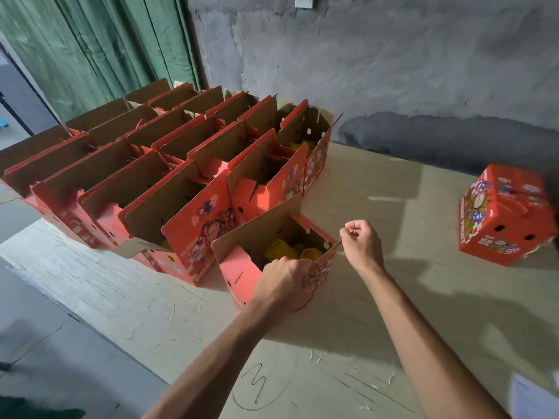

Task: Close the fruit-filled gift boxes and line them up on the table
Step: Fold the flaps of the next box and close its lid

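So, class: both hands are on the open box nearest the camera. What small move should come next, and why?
Probably fold the flaps shut. The left hand grips the near wall and the right hand pinches the right flap of the open box, whose fruit is uncovered.

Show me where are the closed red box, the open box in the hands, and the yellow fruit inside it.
closed red box [511,234]: head view, front side wall.
open box [239,267]: head view, red left flap.
yellow fruit [281,251]: head view, top surface.
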`<action>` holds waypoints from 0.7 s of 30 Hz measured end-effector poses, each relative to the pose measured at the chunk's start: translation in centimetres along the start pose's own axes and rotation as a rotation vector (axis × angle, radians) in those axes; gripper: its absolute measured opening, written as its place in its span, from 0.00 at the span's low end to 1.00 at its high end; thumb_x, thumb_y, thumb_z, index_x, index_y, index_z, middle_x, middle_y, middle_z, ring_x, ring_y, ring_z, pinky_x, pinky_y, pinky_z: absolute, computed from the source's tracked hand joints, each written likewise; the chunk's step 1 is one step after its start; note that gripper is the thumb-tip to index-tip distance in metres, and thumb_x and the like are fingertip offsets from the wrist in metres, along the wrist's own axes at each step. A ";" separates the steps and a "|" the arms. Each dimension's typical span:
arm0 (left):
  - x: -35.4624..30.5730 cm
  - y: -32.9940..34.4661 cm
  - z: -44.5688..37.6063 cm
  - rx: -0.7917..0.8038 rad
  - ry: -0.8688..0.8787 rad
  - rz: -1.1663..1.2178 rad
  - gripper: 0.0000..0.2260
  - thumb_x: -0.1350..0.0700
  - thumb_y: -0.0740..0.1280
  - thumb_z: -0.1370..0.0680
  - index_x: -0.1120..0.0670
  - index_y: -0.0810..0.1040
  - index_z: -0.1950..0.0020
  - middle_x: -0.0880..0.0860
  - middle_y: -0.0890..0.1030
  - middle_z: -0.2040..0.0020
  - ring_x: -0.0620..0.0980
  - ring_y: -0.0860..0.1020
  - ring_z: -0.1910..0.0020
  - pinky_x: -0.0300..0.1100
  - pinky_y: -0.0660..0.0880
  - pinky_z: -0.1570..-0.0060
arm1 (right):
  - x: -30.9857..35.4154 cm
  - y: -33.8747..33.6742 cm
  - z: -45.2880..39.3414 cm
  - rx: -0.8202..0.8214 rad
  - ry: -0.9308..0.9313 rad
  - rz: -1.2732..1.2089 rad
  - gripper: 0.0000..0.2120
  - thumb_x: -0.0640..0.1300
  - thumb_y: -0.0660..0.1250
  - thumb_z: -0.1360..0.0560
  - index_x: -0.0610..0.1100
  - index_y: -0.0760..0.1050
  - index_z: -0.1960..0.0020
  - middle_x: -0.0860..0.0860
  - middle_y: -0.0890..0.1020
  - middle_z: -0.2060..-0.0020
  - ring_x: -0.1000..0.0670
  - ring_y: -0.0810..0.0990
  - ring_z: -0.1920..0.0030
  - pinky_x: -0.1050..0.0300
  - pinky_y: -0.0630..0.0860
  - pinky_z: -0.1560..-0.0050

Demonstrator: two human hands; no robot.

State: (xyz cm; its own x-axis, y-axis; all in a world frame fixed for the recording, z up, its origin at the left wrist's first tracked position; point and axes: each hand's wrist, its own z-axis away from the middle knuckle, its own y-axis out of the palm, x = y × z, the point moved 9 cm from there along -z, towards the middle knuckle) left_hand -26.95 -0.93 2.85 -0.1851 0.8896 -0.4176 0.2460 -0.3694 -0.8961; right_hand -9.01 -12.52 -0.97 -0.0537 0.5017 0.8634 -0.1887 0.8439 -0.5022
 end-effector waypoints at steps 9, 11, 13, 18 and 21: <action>-8.1 4.1 -3.0 0.085 0.312 0.030 0.11 0.50 0.61 0.22 0.53 0.81 0.52 0.53 0.82 0.63 0.58 0.79 0.67 0.43 0.71 0.69 | -7.9 -11.8 2.0 -0.261 0.125 -0.019 0.09 0.46 0.67 0.23 0.42 0.82 0.55 0.49 0.85 0.59 0.47 0.81 0.58 0.58 0.70 0.59; -9.6 4.8 -3.2 0.118 0.402 0.045 0.08 0.55 0.63 0.21 0.54 0.81 0.51 0.55 0.82 0.63 0.59 0.78 0.67 0.43 0.69 0.69 | -9.7 -14.1 3.1 -0.313 0.173 -0.006 0.13 0.48 0.64 0.22 0.41 0.79 0.59 0.49 0.83 0.63 0.48 0.80 0.62 0.56 0.70 0.64; -11.1 5.4 -3.4 0.157 0.476 0.074 0.07 0.61 0.63 0.20 0.55 0.80 0.53 0.58 0.81 0.65 0.62 0.77 0.68 0.47 0.70 0.70 | -11.4 -16.2 4.5 -0.373 0.222 -0.007 0.16 0.49 0.62 0.22 0.40 0.76 0.64 0.48 0.81 0.68 0.47 0.79 0.65 0.55 0.70 0.66; -13.6 6.8 -2.7 0.184 0.615 0.123 0.09 0.61 0.62 0.19 0.55 0.80 0.56 0.56 0.78 0.68 0.60 0.72 0.70 0.48 0.67 0.73 | -14.5 -18.9 7.5 -0.403 0.320 0.012 0.17 0.45 0.61 0.22 0.38 0.77 0.66 0.46 0.82 0.68 0.43 0.79 0.65 0.53 0.71 0.65; -14.0 7.7 -2.1 0.208 0.649 0.115 0.09 0.60 0.62 0.19 0.55 0.82 0.54 0.55 0.79 0.66 0.59 0.74 0.68 0.52 0.71 0.70 | -15.5 -19.3 8.3 -0.377 0.358 0.038 0.16 0.45 0.60 0.22 0.40 0.79 0.64 0.46 0.82 0.66 0.44 0.80 0.65 0.54 0.70 0.66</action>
State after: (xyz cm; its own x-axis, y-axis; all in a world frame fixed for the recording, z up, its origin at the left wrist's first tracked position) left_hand -20.46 -15.64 2.14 0.4544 0.7986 -0.3946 0.0308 -0.4569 -0.8890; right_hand -12.73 -38.12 -4.22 0.2971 0.5110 0.8066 0.1771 0.8006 -0.5724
